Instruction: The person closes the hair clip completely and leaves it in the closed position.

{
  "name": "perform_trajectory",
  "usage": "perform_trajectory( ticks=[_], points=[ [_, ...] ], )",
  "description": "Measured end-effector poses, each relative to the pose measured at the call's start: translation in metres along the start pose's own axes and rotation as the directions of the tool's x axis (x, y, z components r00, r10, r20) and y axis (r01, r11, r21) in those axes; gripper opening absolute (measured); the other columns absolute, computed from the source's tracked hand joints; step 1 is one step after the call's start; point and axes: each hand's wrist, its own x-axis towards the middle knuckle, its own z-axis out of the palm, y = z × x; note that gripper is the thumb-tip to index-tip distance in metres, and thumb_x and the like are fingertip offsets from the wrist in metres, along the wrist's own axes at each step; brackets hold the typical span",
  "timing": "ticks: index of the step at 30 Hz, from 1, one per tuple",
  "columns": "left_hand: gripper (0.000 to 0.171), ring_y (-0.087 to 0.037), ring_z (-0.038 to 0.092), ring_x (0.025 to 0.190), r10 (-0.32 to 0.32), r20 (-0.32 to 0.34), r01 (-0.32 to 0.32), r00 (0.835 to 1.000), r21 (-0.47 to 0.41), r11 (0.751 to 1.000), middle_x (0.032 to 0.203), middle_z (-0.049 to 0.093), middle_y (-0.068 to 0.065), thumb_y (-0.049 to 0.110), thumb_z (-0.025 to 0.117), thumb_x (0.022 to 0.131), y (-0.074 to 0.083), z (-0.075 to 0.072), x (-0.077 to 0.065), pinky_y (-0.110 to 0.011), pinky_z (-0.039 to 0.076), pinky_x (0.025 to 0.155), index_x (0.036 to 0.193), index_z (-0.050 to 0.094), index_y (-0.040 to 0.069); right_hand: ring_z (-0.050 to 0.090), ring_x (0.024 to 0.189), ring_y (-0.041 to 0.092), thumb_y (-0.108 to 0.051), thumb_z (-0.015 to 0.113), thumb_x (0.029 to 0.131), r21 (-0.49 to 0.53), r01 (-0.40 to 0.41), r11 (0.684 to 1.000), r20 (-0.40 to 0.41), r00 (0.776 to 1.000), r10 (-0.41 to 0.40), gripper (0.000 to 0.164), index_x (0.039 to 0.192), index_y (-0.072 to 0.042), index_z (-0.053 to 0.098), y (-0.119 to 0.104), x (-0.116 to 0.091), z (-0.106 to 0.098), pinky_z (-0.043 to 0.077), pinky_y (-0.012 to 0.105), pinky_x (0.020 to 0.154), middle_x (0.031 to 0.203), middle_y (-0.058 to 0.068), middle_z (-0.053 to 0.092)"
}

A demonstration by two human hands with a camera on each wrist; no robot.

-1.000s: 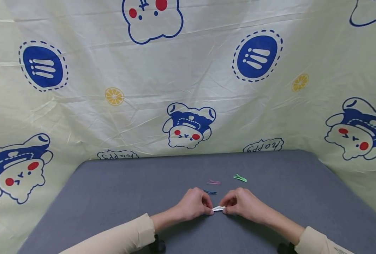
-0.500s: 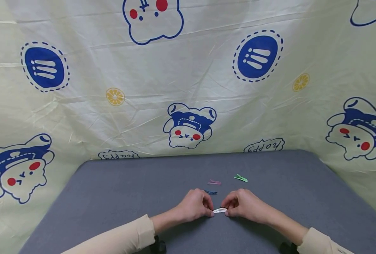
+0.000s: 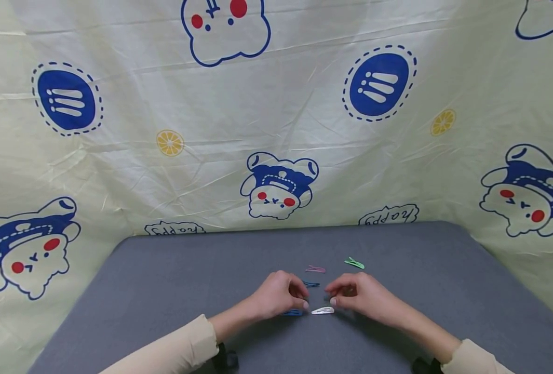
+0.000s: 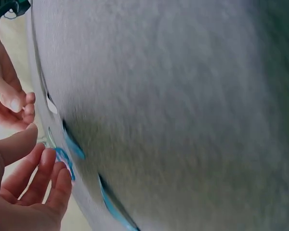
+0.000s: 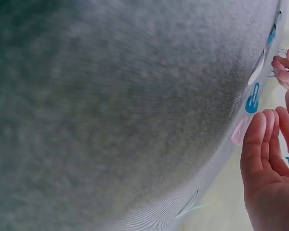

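Note:
A white snap hair clip point(image 3: 323, 310) lies on the grey table between the hands. My left hand point(image 3: 280, 295) hovers just left of it, thumb and fingers apart and holding nothing. A blue hair clip point(image 3: 293, 312) lies partly hidden under that hand. To the right, my right hand point(image 3: 364, 296) has relaxed, bent fingers with nothing between them, its thumb near the white clip's right end. Behind the hands lies a dark blue hair clip point(image 3: 311, 284), its left end close to the left fingers. In the right wrist view the right hand point(image 5: 269, 163) shows spread fingers.
Farther back lie a pink hair clip point(image 3: 315, 269) and a green hair clip point(image 3: 354, 263), both sprung apart. The left wrist view shows another blue clip point(image 4: 114, 207) on the cloth. A patterned curtain point(image 3: 220, 114) hangs behind the table point(image 3: 187, 270).
Both hands have let go of the white clip, which now lies on the table. The left hand has drawn back left, and a blue clip shows beneath it; the right hand's fingers have loosened.

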Motion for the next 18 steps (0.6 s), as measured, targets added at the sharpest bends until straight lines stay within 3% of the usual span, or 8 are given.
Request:
perform_trajectory(
  ticks=[9, 18],
  points=[
    [0.012, -0.008, 0.055, 0.072, 0.053, -0.022, -0.052, 0.998, 0.027, 0.998, 0.081, 0.062, 0.008, 0.007, 0.076, 0.086, -0.010, -0.020, 0.004, -0.023, 0.047, 0.065, 0.097, 0.074, 0.003, 0.060, 0.089, 0.012, -0.022, 0.071, 0.092, -0.065, -0.020, 0.998, -0.058, 0.998, 0.016, 0.024, 0.112, -0.008, 0.072, 0.000, 0.009, -0.001, 0.052, 0.029, 0.078, 0.101, 0.002, 0.067],
    [0.016, -0.012, 0.055, 0.077, 0.037, -0.002, -0.037, 0.999, 0.041, 0.998, 0.088, 0.065, 0.004, 0.007, 0.074, 0.088, -0.023, -0.032, 0.011, -0.024, 0.048, 0.068, 0.104, 0.074, 0.003, 0.062, 0.089, 0.010, -0.017, 0.071, 0.091, -0.138, 0.018, 0.990, -0.084, 0.996, -0.030, 0.020, 0.109, -0.007, 0.072, 0.002, 0.025, 0.003, 0.052, 0.030, 0.079, 0.102, 0.002, 0.069]
  ],
)
